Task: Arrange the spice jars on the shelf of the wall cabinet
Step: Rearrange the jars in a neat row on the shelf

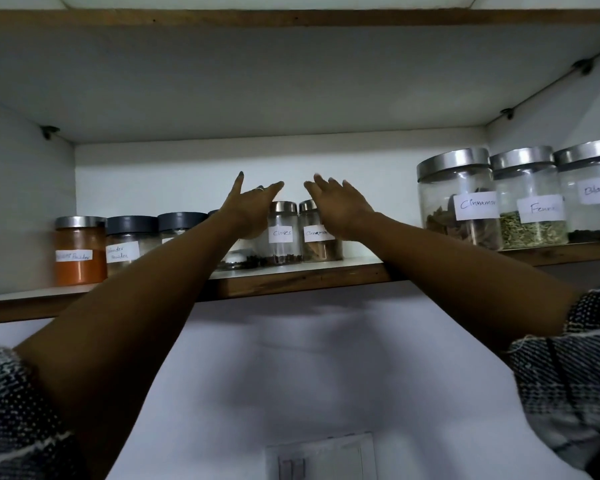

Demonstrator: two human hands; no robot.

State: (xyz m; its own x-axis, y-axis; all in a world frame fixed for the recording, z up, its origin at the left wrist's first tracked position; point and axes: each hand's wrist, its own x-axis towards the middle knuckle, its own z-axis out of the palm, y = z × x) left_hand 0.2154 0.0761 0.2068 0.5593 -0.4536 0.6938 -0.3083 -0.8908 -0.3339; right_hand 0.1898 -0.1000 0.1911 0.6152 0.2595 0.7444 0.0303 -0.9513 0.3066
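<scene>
The upright Cloves jar and small Cinnamon jar are flanked by the left hand and right hand, fingers spread wide, nothing held

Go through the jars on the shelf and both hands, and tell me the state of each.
Left hand: open, fingers spread, holding nothing.
Right hand: open, holding nothing.
Cloves jar: upright, lidded, nearly empty.
Small cinnamon jar: upright, lidded.
Orange powder jar: upright, lidded, nearly full.
Large cinnamon jar: upright, lidded.
Fennel jar: upright, lidded.
</scene>
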